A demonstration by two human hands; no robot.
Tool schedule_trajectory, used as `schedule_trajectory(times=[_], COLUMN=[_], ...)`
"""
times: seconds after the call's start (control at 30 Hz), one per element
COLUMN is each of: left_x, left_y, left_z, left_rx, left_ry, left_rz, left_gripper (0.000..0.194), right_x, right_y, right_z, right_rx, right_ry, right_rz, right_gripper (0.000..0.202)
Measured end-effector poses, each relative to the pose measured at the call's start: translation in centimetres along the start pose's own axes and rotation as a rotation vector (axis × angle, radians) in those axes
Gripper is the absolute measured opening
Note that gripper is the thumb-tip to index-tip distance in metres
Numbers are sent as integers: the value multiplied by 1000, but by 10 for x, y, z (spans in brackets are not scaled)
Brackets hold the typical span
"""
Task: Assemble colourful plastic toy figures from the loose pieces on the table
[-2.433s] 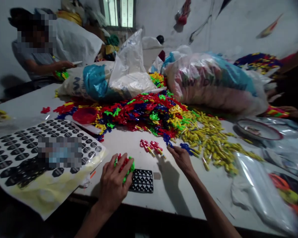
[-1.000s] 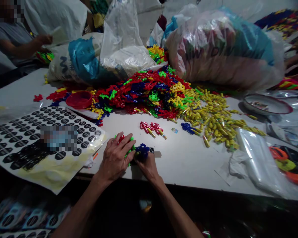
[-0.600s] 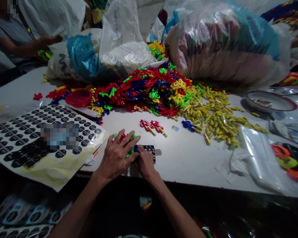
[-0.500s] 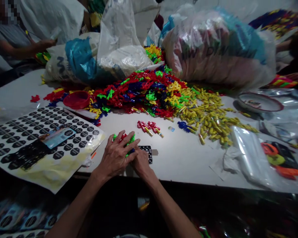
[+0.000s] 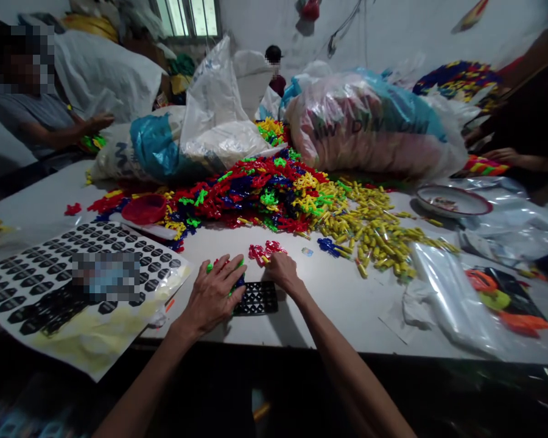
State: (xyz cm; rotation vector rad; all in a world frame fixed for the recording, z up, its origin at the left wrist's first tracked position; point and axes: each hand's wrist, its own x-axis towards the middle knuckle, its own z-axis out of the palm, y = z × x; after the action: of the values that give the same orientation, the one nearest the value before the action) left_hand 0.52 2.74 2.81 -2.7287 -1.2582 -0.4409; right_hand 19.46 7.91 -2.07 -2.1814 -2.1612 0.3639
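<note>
My left hand (image 5: 215,293) lies over a few green, red and blue plastic figures (image 5: 241,268), fingers stretched and slightly apart. Its thumb reaches to a black tray with rows of holes (image 5: 258,298), which lies flat on the table between my hands. Just beyond the tray, my right hand (image 5: 282,271) is closed, its fingers curled down beside two red plastic figures (image 5: 258,253) with yellow tubes. Its fingertips are hidden, so what they pinch cannot be made out. A blue figure (image 5: 329,246) with a yellow tube lies farther right.
A heap of coloured figures (image 5: 251,188) and many yellow tubes (image 5: 374,231) spread behind my hands. Sticker sheets (image 5: 95,340) lie left; clear plastic bags (image 5: 452,298) and a bowl (image 5: 481,208) are right. Large stuffed sacks (image 5: 374,131) stand behind. People sit at both sides.
My right hand has moved away from my left hand, forward and right to the red figures, uncovering more of the black tray. My left hand stays over the figures. The view has tilted up.
</note>
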Motion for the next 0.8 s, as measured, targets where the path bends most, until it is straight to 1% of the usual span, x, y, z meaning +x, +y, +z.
schedule_trajectory(times=[0.1,0.13,0.2,0.23,0.27,0.3,0.37,0.43,0.47,0.5,0.6,0.67,0.7,0.8], left_x=[-2,-3,-4,-4,-4,-4,-3,-3,-2,-2,-3,-3,-3,-3], left_y=[-2,-2,-2,-2,-2,-2,-1,-1,-1,-1,-3,-3,-3,-3], left_z=[3,3,3,3,2,1,1,0,0,1,2,3,4,5], left_rx=[-19,-27,-45,-52,-57,-58,-56,-53,-48,-43,-23,-18,-19,-35], left_ry=[31,36,45,49,52,55,55,51,47,42,30,29,29,31], left_rz=[-18,-22,-29,-32,-32,-33,-31,-27,-22,-15,-1,-6,-9,-15], left_gripper=[37,36,34,32,31,30,29,28,27,27,26,26,27,27], right_x=[-24,-33,-49,-56,-61,-64,-68,-71,-72,-74,-80,-84,-85,-90], right_y=[6,8,10,9,8,5,-5,-19,-27,-34,-49,-54,-55,-57], right_z=[6,6,4,3,3,5,16,32,40,47,61,64,64,63], right_rx=[285,412,639,737,832,918,1071,1171,1182,1163,976,875,858,920], right_ry=[31,72,197,251,273,253,125,5,-15,-4,108,172,181,185], right_rz=[79,105,134,122,96,64,-4,-42,-50,-56,-41,-10,6,5], right_gripper=[10,7,2,4,6,7,5,1,2,6,19,26,27,21])
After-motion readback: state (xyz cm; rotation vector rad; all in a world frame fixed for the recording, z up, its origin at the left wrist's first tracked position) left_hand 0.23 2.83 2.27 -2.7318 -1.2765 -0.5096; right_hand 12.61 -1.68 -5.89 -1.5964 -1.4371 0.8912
